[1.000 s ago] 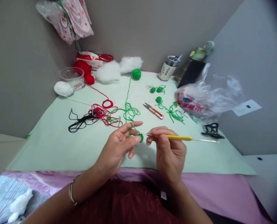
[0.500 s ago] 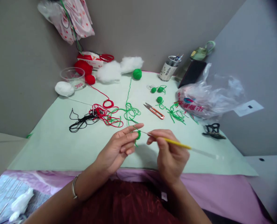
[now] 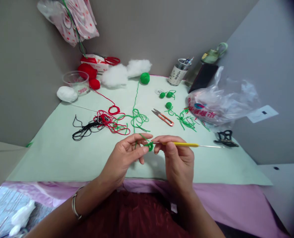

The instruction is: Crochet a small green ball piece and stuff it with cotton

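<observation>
Between thumb and fingers, my left hand (image 3: 123,157) pinches a small green crochet piece (image 3: 150,146), with green yarn passing over its raised index finger. My right hand (image 3: 178,158) is closed on a yellow-handled crochet hook (image 3: 186,144), whose thin metal tip lies at the top of the green piece. Loose green yarn (image 3: 139,118) runs back from the left hand to a green yarn ball (image 3: 145,78). Orange-handled thread snips (image 3: 163,117) lie beyond my right hand.
Red yarn (image 3: 109,120) and black cord (image 3: 87,128) lie tangled at left. White stuffing (image 3: 115,75), a clear plastic cup (image 3: 76,82) and a pen holder (image 3: 178,72) stand at the back. Small green balls (image 3: 168,105), a plastic bag (image 3: 211,102) and a black hair clip (image 3: 226,138) are at right.
The crochet hook has swung from slanting to nearly level, and its tip has moved left over the green piece. My hands are closer together, and the piece has turned a little.
</observation>
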Demonstrator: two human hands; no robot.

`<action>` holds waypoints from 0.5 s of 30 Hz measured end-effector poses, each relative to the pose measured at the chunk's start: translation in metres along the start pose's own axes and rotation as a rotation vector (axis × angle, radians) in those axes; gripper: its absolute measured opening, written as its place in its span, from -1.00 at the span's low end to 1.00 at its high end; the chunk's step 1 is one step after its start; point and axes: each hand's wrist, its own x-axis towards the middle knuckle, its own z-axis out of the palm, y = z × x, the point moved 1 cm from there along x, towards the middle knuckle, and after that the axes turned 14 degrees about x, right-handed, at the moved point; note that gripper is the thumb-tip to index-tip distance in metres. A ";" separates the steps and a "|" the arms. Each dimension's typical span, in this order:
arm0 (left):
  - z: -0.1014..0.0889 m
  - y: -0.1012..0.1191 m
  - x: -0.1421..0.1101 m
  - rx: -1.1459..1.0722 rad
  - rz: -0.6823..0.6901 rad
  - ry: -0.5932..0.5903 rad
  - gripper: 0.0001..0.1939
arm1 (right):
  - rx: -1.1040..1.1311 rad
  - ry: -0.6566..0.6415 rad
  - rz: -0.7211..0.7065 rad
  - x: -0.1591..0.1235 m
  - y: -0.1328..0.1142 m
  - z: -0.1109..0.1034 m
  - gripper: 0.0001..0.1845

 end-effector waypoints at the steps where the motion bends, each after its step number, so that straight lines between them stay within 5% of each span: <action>1: -0.001 -0.001 0.000 0.011 -0.002 0.003 -0.74 | 0.026 0.002 0.008 0.000 0.000 0.000 -0.81; 8: -0.002 -0.002 0.000 0.048 -0.020 0.002 -0.77 | 0.081 -0.015 0.027 0.003 -0.003 0.000 -0.76; 15: -0.003 0.000 -0.002 0.047 -0.012 0.020 -0.80 | -0.172 -0.079 -0.099 -0.002 -0.012 -0.001 -0.76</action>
